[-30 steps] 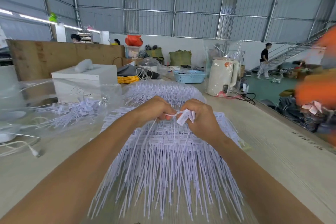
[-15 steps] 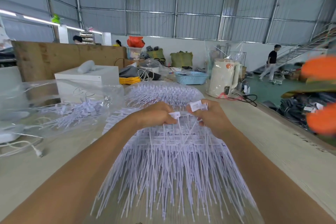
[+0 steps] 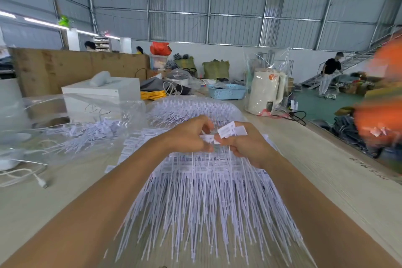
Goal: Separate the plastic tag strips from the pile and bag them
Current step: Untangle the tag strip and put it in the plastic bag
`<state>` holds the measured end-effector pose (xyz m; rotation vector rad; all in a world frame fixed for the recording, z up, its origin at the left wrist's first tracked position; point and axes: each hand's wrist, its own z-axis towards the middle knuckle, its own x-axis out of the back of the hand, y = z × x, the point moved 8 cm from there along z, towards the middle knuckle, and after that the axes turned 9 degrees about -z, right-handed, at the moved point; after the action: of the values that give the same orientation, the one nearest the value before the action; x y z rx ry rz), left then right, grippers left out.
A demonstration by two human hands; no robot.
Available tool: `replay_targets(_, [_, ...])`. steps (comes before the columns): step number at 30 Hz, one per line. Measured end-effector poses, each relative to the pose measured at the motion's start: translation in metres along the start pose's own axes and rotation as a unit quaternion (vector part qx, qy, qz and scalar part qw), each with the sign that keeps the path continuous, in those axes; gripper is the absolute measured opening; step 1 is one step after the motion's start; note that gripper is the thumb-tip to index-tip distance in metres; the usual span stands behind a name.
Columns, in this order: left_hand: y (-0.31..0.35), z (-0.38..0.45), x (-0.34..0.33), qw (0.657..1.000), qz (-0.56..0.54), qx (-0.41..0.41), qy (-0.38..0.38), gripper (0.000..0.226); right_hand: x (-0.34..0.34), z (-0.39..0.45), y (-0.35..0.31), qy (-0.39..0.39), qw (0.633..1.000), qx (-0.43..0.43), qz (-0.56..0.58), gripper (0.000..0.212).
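Presently, item one: a large pile of white plastic tag strips (image 3: 204,198), thin tails fanned toward 6 o'clock, printed heads banked toward 12, lying mid-worktop under both hands. Left hand (image 3: 187,137): fingers curled, pinching one tag head at the top of the pile. Right hand (image 3: 245,146): fingers curled round a small bunch of strips, two white rectangular tag heads (image 3: 231,130) standing above the knuckles. Change since half a second ago: the hands, then slightly parted with a tag head in each, have closed together again and the right-hand bunch sits higher; judged, one more strip is being worked loose and added to the bunch, with bagging not yet due.

Item two, at 9 o'clock: a clear plastic bag (image 3: 71,124), lying open on the pale wooden worktop (image 3: 326,180), holding loose separated strips. Most of the pile remains unsorted.

Surroundings: second heap of tag strips (image 3: 191,106) at 12 o'clock; white box (image 3: 102,91) at 10; blue perforated basket (image 3: 227,91) and cream electric kettle (image 3: 266,91) at 1; white cable with plug (image 3: 32,178) at 9. Obstruction: interlocked tails likely snag on lifting; the path to the bag looks open.
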<state>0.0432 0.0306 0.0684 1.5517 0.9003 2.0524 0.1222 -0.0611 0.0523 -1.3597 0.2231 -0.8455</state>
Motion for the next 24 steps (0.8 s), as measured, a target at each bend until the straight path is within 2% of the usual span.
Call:
replay_targets(2, [-0.003,0.000,0.003,1.000,-0.015,0.008,0.007,0.017,0.001,0.000,-0.002,0.008,1.000,0.010,0.015,0.022])
replay_targets(6, [-0.007,0.000,0.007,0.997,-0.060,0.016,0.038,0.024,0.001,0.000,-0.001,0.014,1.000,0.014,0.022,0.024])
replay_targets(10, [-0.008,0.000,0.007,0.996,-0.064,0.015,0.055,0.022,-0.006,-0.003,-0.001,-0.031,0.999,0.004,-0.022,0.017])
replay_targets(12, [-0.010,0.000,0.004,0.997,-0.066,0.019,0.046,0.027,-0.007,-0.003,-0.002,-0.035,0.998,0.007,-0.052,0.025])
replay_targets(17, [-0.010,0.002,0.005,0.992,-0.108,0.024,0.054,0.017,-0.011,-0.004,-0.011,-0.032,0.991,0.061,-0.113,0.025])
replay_targets(20, [-0.011,0.003,0.007,0.981,-0.178,0.045,0.059,0.018,-0.012,-0.008,-0.027,0.004,0.968,0.159,-0.193,0.021])
replay_targets(22, [-0.013,0.003,0.008,0.978,-0.193,0.060,0.055,0.020,-0.014,-0.011,-0.037,0.036,0.934,0.224,-0.275,0.012])
replay_targets(24, [-0.015,0.002,0.007,0.976,-0.202,0.069,0.044,0.024,-0.018,-0.016,-0.042,0.058,0.899,0.274,-0.337,0.011])
